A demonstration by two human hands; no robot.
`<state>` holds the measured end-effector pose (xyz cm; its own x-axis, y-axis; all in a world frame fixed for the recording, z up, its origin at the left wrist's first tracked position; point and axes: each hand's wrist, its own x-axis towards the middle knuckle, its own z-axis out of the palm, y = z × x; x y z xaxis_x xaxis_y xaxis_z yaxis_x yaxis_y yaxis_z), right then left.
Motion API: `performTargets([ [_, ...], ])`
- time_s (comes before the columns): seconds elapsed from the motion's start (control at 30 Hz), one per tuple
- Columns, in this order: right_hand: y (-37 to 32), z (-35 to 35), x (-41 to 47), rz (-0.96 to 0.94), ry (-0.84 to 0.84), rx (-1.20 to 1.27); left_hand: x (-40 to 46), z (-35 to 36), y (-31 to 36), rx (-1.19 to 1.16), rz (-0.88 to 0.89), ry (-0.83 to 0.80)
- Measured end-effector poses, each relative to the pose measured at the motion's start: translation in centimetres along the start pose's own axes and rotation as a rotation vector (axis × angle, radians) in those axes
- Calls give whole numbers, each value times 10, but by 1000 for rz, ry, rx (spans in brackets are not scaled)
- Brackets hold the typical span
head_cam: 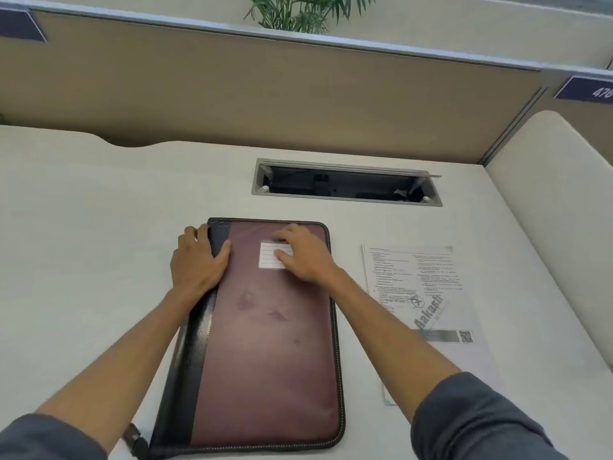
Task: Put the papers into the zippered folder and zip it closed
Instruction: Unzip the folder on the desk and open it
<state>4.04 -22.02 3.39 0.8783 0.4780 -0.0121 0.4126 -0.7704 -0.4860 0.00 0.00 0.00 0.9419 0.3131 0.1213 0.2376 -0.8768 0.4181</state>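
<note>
A maroon zippered folder (pixel 265 343) with a black spine and a white label lies closed and flat on the white desk, long side running away from me. My left hand (pixel 197 260) rests on its far left corner, fingers curled over the spine edge and thumb on the cover. My right hand (pixel 303 254) lies flat on the upper cover, fingers spread and partly over the label. A stack of printed papers (pixel 428 303) lies on the desk just right of the folder, with my right forearm crossing its lower left part.
An open grey cable slot (pixel 346 182) is set into the desk (pixel 83 227) beyond the folder. A tan partition wall (pixel 265 94) stands behind, a white side panel (pixel 564 227) to the right, and a plant above the partition.
</note>
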Motion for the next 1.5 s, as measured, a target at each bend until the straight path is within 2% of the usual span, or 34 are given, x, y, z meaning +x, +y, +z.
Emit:
performTargets([
  [0.07,-6,3,15,-10,-10,-37,6,0,0,-47,-59,-21],
  [0.3,-24,15,68,-29,-45,-155,17,6,-8,-65,-51,-51],
  [0.57,-41,28,115,44,-174,39,18,11,-14,-65,-26,-13],
  [0.87,-61,25,160,7,-484,83,18,12,-15,-90,-16,3],
  [1.07,-71,25,173,-49,-575,39,18,12,-16,-155,-16,18],
  [1.5,-76,16,179,-131,-454,-157,17,13,-20,-244,-18,35],
])
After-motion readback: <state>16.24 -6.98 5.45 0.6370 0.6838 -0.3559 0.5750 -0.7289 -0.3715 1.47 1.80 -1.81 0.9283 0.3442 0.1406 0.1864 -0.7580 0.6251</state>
